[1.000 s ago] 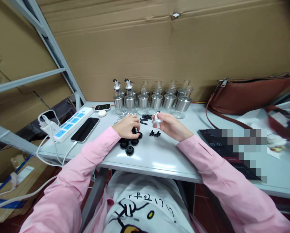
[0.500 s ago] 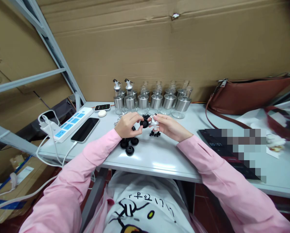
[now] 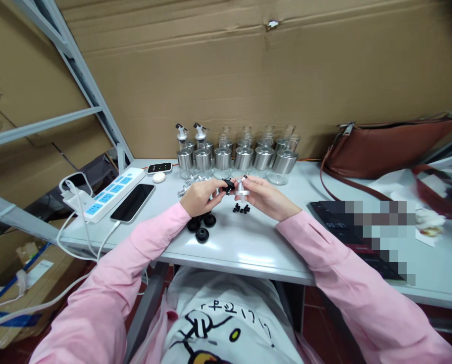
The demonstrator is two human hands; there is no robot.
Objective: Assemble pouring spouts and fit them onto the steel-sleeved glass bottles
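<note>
My left hand (image 3: 202, 196) pinches a black ribbed stopper (image 3: 229, 186) between thumb and fingers. Close beside it, my right hand (image 3: 265, 196) grips a silver pourer spout (image 3: 242, 191) with a small black tip on top. The stopper and the spout's body are very near each other; whether they touch I cannot tell. Below my left hand lie several more black stoppers (image 3: 202, 235). Small black caps (image 3: 241, 209) rest on the table under the spout. Silver spout parts (image 3: 190, 184) lie behind my left hand, partly hidden by it.
Rows of glass bottles with metal sleeves (image 3: 244, 157) stand at the back; two front ones carry pourers (image 3: 200, 132). A power strip (image 3: 115, 194) and a phone (image 3: 133, 203) are on the left. To the right are a dark tablet-like device (image 3: 347, 237) and a brown bag (image 3: 392, 146).
The black stopper in my left hand has turned from face-on to side-on and shifted slightly right, closer to the spout. My right hand holds nearly the same place.
</note>
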